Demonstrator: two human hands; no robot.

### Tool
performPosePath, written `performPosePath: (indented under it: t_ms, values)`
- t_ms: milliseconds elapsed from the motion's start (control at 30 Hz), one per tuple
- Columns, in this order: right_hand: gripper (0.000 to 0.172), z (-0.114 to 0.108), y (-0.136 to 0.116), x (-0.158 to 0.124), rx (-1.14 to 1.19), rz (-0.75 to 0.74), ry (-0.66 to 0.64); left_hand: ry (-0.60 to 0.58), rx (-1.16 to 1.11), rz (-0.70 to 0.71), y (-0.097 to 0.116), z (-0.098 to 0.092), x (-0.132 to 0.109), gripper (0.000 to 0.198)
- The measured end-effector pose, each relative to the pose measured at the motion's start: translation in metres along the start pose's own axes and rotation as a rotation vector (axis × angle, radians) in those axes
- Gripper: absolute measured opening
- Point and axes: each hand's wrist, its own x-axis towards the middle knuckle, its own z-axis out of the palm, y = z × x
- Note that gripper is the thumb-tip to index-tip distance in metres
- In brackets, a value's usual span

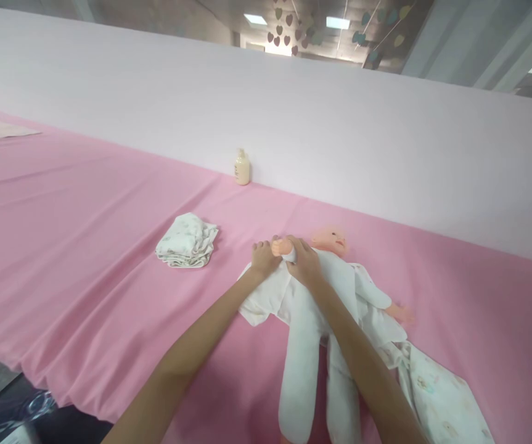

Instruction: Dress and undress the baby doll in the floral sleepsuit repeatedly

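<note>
A baby doll (pixel 302 364) with a white cloth body lies on its back, its head (pixel 333 240) away from me. My right hand (pixel 305 264) is closed around one of the doll's arms near the wrist, and the doll's small hand (pixel 282 247) sticks out toward the left. Right beside it, my left hand (pixel 264 259) has its fingers bent over the edge of a white baby shirt (pixel 268 296), which is spread partly under the doll. The doll's other arm (pixel 379 293) stretches to the right over the cloth. My fingertips are partly hidden.
A folded stack of printed white cloth (pixel 188 240) lies to the left. A cream pump bottle (pixel 242 168) stands against the white partition (pixel 339 129). Printed white clothing (pixel 446 394) trails to the lower right. Everything rests on a pink sheet (pixel 108 246), whose front edge drops at lower left.
</note>
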Motion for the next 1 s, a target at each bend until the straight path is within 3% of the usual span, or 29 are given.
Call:
performPosePath:
  t_ms: [67,133,267,367,533,667,833,900,1000]
  values:
    - [0.05,0.001,-0.002,0.0,-0.09,0.01,-0.044,-0.039,-0.018,0.009,0.002,-0.009,0.003,0.05]
    - [0.049,0.003,-0.005,0.0,-0.187,0.016,-0.109,-0.052,-0.032,-0.005,-0.003,-0.031,0.005,0.054]
    - [0.038,0.012,-0.016,0.002,-0.38,0.016,-0.268,0.026,-0.053,0.074,-0.017,-0.084,0.0,0.064]
    - [0.03,0.023,-0.025,0.004,-0.497,0.053,-0.315,0.086,-0.025,0.179,-0.011,-0.105,-0.013,0.067]
    - [0.027,0.035,-0.033,0.006,-0.515,0.158,-0.352,0.111,0.024,0.231,0.019,-0.098,-0.032,0.061]
    - [0.022,0.029,-0.029,0.0,-0.438,0.128,-0.314,0.106,-0.023,0.269,0.025,-0.092,-0.035,0.058]
    - [0.032,0.003,-0.017,-0.006,-0.179,0.21,-0.159,0.004,0.153,0.05,0.021,-0.102,-0.033,0.037]
    - [0.038,-0.014,-0.008,-0.006,-0.061,0.343,-0.07,-0.047,0.232,-0.017,0.02,-0.106,-0.033,0.031]
    - [0.03,-0.047,0.018,-0.008,0.025,0.578,-0.006,-0.113,0.265,-0.023,0.017,-0.107,-0.031,0.027]
